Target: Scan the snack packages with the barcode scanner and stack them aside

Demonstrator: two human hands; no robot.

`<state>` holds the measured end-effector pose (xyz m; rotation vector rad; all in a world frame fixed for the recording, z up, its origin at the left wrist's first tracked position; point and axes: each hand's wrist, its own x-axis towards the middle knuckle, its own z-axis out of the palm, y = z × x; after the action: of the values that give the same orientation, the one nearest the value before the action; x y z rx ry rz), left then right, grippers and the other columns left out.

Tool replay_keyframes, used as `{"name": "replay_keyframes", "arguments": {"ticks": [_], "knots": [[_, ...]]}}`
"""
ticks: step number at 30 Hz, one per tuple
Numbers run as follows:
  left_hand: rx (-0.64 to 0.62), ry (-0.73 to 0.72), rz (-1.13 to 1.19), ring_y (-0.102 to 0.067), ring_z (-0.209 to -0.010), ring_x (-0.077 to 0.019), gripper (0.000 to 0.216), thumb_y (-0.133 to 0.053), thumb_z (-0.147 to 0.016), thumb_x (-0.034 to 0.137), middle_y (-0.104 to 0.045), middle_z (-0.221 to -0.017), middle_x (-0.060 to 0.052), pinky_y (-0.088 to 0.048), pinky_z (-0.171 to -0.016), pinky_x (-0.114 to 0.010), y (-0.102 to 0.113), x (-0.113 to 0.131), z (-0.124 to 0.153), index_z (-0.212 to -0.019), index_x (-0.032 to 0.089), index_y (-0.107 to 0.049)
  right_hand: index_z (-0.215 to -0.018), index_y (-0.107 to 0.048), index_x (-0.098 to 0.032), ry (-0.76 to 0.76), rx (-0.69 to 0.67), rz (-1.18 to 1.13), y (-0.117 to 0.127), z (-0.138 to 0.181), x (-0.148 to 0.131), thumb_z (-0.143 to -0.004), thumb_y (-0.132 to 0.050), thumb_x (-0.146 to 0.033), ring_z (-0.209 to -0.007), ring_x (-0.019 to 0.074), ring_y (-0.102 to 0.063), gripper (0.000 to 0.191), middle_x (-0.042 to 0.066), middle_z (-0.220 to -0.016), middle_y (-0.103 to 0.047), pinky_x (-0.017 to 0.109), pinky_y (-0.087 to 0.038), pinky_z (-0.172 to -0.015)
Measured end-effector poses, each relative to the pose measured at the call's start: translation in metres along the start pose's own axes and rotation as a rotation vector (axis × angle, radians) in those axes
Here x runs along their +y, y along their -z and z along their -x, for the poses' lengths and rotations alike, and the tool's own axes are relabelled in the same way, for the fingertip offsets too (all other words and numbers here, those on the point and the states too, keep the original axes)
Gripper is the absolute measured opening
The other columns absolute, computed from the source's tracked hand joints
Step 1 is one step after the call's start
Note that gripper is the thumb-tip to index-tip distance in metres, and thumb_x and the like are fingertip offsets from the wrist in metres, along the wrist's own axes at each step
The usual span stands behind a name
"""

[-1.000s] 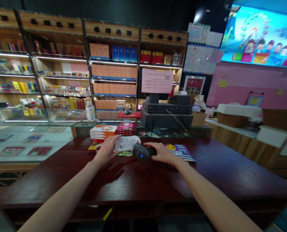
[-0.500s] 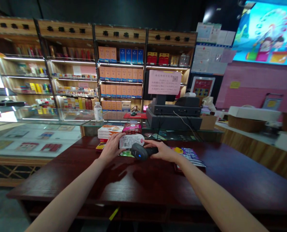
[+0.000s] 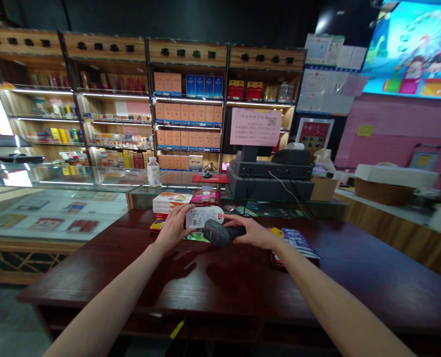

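My left hand (image 3: 175, 227) grips the left end of a white package (image 3: 204, 217) with rounded right end, small print, a barcode and a red mark. My right hand (image 3: 254, 232) is wrapped round the handle of a dark barcode scanner (image 3: 216, 233). The scanner's head sits just in front of the package and overlaps its lower edge. My right fingertips are close to the package's right end; whether they touch it I cannot tell. Behind my left hand lie stacked white and orange boxes (image 3: 171, 202) and a pink-brown package (image 3: 204, 197). A green item under the package is mostly hidden.
The dark wooden counter (image 3: 183, 292) spans the front. Purple packages (image 3: 298, 243) lie right of my right hand. Beyond stand a white bottle (image 3: 153, 172), a cash register (image 3: 268, 181) with a pink sign (image 3: 255, 126), and a glass case (image 3: 57, 213) at left.
The blue light on the scanner's head no longer shows. My view has turned slightly left. Both hands keep the same hold on the package and the scanner.
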<state>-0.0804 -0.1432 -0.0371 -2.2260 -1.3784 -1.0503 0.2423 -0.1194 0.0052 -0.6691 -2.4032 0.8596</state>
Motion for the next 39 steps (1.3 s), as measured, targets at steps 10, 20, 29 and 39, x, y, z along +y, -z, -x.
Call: {"name": "replay_keyframes", "arguments": {"ticks": [10, 20, 29, 39], "knots": [[-0.027, 0.013, 0.009, -0.047, -0.132, -0.0289, 0.079, -0.078, -0.074, 0.028, -0.052, -0.139, -0.011, -0.040, -0.110, -0.050, 0.003, 0.001, 0.002, -0.141, 0.026, -0.037, -0.144, -0.049, -0.028, -0.125, 0.041, 0.368, 0.008, 0.031, 0.039, -0.072, -0.067, -0.020, -0.117, 0.0282, -0.062, 0.075, 0.005, -0.124, -0.071, 0.045, -0.036, -0.106], [-0.013, -0.041, 0.021, -0.048, -0.133, -0.0292, 0.080, -0.078, -0.074, 0.027, -0.053, -0.140, -0.011, -0.043, -0.109, -0.051, 0.000, 0.008, -0.002, -0.142, 0.027, -0.037, -0.146, -0.045, -0.027, -0.221, -0.005, 0.395, 0.014, 0.054, 0.052, -0.065, -0.056, -0.008, -0.128, 0.0304, -0.054, 0.085, 0.007, -0.132, -0.065, 0.055, -0.025, -0.114], [-0.029, -0.080, 0.061, -0.046, -0.135, -0.0300, 0.079, -0.076, -0.077, 0.030, -0.052, -0.141, -0.012, -0.041, -0.110, -0.052, -0.004, 0.017, -0.008, -0.144, 0.028, -0.034, -0.141, -0.050, -0.022, -0.224, 0.322, 0.088, 0.016, 0.022, 0.049, -0.080, -0.050, -0.016, -0.116, 0.0238, -0.064, 0.062, 0.010, -0.127, -0.068, 0.043, -0.049, -0.100], [-0.049, -0.126, 0.093, -0.047, -0.135, -0.0293, 0.080, -0.075, -0.077, 0.027, -0.052, -0.143, -0.012, -0.040, -0.111, -0.052, -0.005, 0.032, -0.015, -0.145, 0.028, -0.033, -0.110, -0.071, -0.017, -0.256, 0.363, -0.155, -0.004, -0.027, 0.050, -0.084, -0.064, -0.030, -0.082, 0.0206, -0.071, 0.030, 0.005, -0.091, -0.077, 0.034, -0.056, -0.079]]}}
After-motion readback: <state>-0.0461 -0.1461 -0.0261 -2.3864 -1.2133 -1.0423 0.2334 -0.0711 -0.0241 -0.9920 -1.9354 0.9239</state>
